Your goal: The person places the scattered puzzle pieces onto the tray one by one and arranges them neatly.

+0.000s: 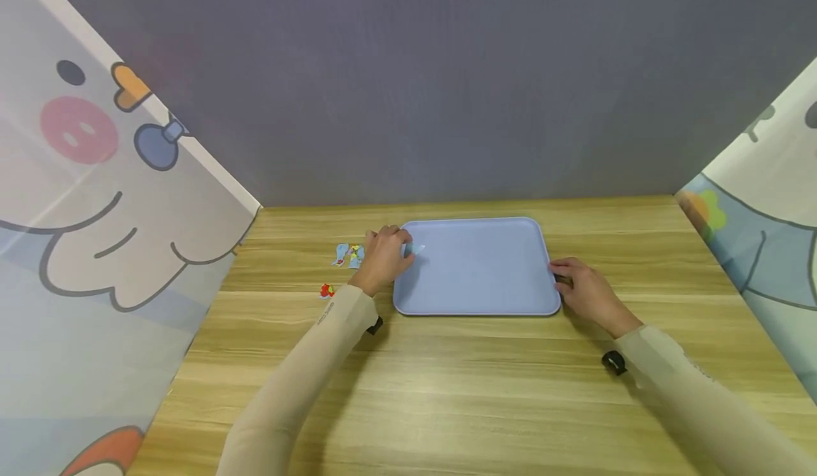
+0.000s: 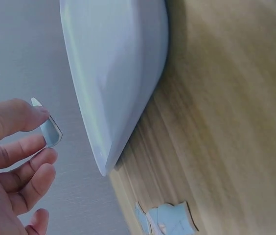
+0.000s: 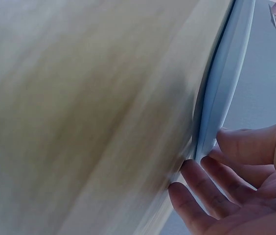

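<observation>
My left hand (image 1: 386, 255) is raised over the left edge of a pale blue tray (image 1: 475, 267). Between its thumb and index finger it pinches a small, flat, light blue puzzle piece (image 2: 51, 133), whose printed face is mostly hidden. The other fingers of that hand curl loosely below. At the tray's right edge, my right hand (image 1: 587, 293) holds the rim, thumb near the top and fingertips against the outer side. Left of my left hand, a few printed puzzle pieces (image 1: 342, 253) lie on the table, among them a red one (image 1: 327, 291).
The wooden table (image 1: 447, 391) runs back to a grey wall panel (image 1: 447, 86). Panels with cartoon animal prints (image 1: 128, 213) stand at the left and right. A black wrist device (image 1: 614, 362) sits under the right sleeve.
</observation>
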Demonstrator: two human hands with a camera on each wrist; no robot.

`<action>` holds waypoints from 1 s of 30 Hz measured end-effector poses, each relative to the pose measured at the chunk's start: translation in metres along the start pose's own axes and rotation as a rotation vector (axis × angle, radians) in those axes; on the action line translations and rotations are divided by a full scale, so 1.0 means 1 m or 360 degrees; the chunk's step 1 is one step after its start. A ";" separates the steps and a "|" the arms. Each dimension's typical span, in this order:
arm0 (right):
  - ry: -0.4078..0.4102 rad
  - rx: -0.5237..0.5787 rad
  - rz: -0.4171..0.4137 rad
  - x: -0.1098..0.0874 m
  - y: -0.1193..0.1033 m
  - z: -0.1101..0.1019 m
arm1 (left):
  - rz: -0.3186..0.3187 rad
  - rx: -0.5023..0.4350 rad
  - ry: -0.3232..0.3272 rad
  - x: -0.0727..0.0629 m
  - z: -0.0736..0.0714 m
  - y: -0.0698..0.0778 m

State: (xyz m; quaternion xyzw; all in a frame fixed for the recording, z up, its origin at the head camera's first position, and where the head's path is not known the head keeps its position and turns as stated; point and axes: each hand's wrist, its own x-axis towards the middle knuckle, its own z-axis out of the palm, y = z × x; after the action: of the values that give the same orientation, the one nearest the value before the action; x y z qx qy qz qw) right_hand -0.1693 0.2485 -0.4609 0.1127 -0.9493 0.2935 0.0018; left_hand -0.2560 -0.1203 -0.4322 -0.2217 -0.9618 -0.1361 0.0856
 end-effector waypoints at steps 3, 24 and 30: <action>-0.0004 -0.0003 0.0013 0.000 0.000 0.000 | 0.0008 -0.0015 -0.0027 0.004 0.002 0.000; -0.0005 -0.0011 0.0008 0.000 0.000 0.001 | 0.0002 0.0017 -0.0214 0.030 0.018 -0.006; -0.0023 -0.0010 0.0039 0.000 -0.001 0.001 | -0.0024 0.0010 -0.0232 0.032 0.023 -0.007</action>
State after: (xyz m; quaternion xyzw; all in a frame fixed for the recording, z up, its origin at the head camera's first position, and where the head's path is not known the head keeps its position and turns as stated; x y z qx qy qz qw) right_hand -0.1689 0.2470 -0.4612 0.1032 -0.9515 0.2897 -0.0084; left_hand -0.2904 -0.1067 -0.4482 -0.2234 -0.9675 -0.1172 0.0149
